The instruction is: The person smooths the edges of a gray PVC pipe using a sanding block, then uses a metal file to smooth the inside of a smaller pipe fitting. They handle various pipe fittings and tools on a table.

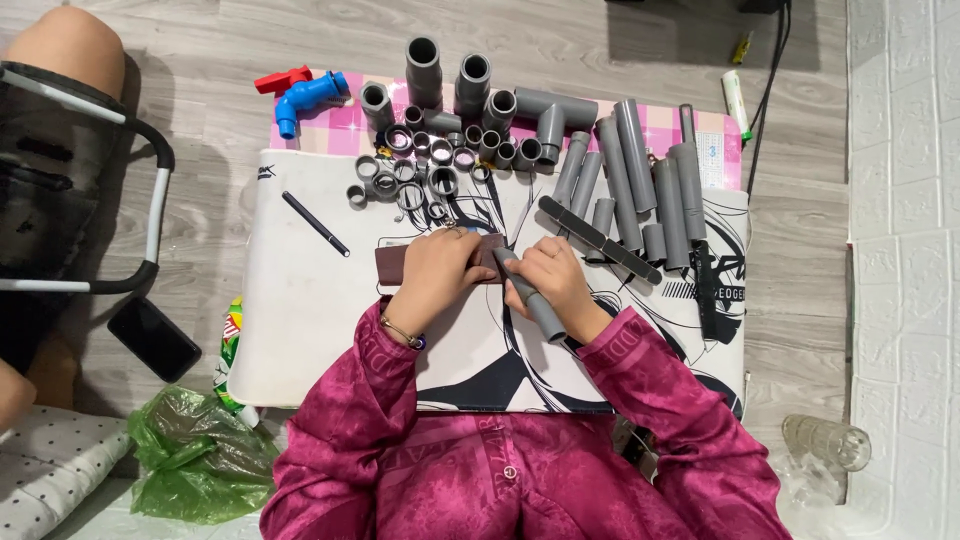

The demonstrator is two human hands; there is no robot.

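My right hand [553,277] grips a short grey pipe [535,300], its upper end pressed onto a dark reddish-brown sheet of sandpaper [390,265]. My left hand [435,272] lies flat on that sheet and holds it down on the white printed mat [300,320]. Both sleeves are magenta. A bracelet sits on my left wrist.
Several grey pipe fittings and rings [440,140] crowd the mat's far edge, grey pipe lengths [640,180] to their right. A blue tap [305,98], black pen [315,223] and long file [598,238] lie nearby. Another person's leg [60,60], a phone [155,338] and green bag [195,455] are at left.
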